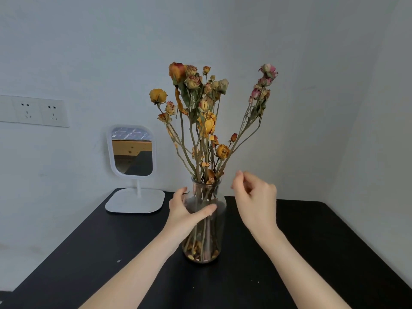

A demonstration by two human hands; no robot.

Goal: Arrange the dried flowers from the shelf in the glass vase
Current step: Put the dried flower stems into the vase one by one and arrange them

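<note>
Left fingers [178,198] wrap glass vase [204,230], half hidden behind; right fingers [239,181] loosely curled, empty.

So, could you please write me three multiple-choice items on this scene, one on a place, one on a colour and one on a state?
1. Where does the mirror stand relative to the glass vase?
A. To its left, by the wall
B. To its right
C. In front of it

2. What colour is the table?
A. White
B. Black
C. Light wood

3. What is the left hand doing?
A. Resting flat on the table
B. Holding a loose flower
C. Gripping the vase's side

Answers:
1. A, since the mirror's white base sits at the table's back left.
2. B, as the tabletop is plainly black.
3. C, since its thumb and fingers wrap the glass, while the right hand hovers beside the dried flowers, its grip empty.
</note>
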